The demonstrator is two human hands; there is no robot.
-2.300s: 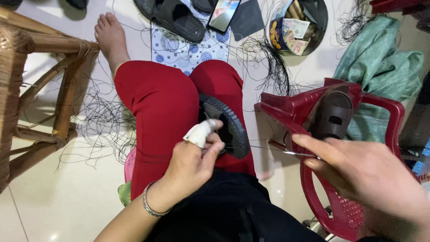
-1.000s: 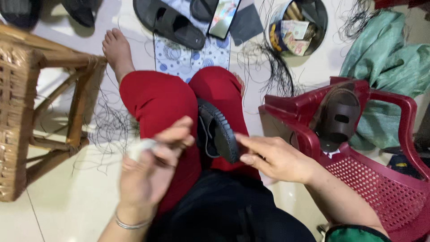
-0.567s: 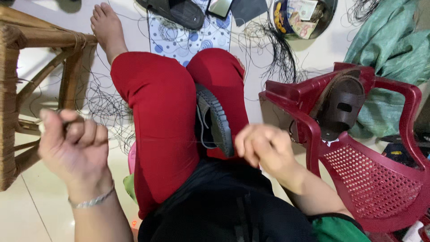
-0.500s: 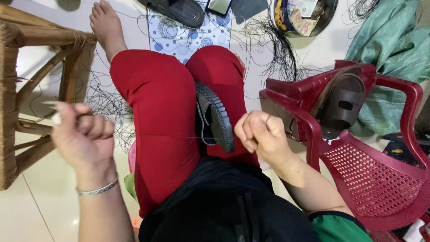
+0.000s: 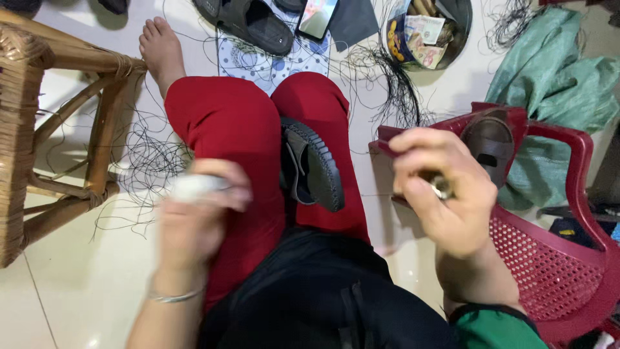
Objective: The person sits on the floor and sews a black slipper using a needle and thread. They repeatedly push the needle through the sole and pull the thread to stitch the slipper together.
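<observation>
The dark sandal (image 5: 313, 169) is lying wedged between the red-clad knees; it is looking light, rubbery, best gripped by its sole edge. The right hand (image 5: 445, 194) is pinching a small metal tool (image 5: 441, 186); the blurred left hand (image 5: 197, 216) is closing around something white (image 5: 194, 187)

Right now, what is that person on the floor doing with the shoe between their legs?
A person sits on the tiled floor with a dark rubber-soled sandal wedged between their red-trousered knees. The left hand, blurred, has white wrapping on a finger. The right hand pinches a small metal tool, too blurred to identify. Loose black threads lie scattered about. Another dark sandal rests on a red plastic chair alongside.
</observation>
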